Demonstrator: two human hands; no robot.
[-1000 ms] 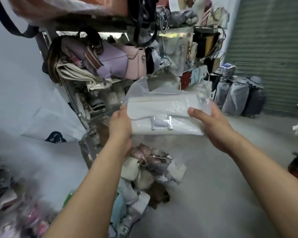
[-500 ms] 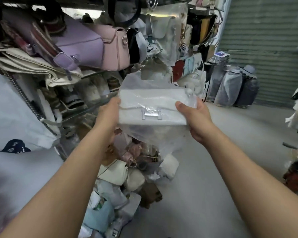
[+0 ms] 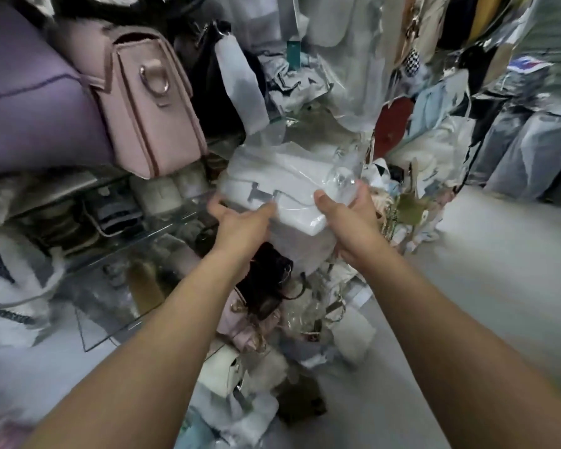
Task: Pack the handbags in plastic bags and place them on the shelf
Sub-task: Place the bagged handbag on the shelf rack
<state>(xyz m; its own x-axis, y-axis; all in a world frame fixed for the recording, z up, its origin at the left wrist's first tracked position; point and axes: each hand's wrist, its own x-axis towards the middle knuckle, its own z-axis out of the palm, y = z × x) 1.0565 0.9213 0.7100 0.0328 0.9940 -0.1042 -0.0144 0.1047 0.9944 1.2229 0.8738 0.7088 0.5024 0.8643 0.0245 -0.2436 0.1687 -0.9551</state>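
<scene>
A white handbag (image 3: 285, 186) with a silver clasp sits inside a clear plastic bag (image 3: 344, 176). I hold it out in front of me with both hands. My left hand (image 3: 240, 225) grips its left end from below, thumb on the front. My right hand (image 3: 350, 218) grips its right end, thumb on top through the plastic. The wrapped bag is level with a glass shelf (image 3: 162, 222) of the rack, just right of the shelf's end. Loose plastic stands up above the bag.
A pink handbag (image 3: 143, 102) and a purple bag (image 3: 30, 102) sit on the upper shelf at left. Wrapped bags hang at top right. Several bags, one black (image 3: 269, 280), are piled on the floor below my hands. Grey floor (image 3: 483, 270) lies to the right.
I have moved closer to the rack and carried the wrapped white handbag forward and lower toward the glass shelf. Both hands keep their grip; the left one has slid under the bag.
</scene>
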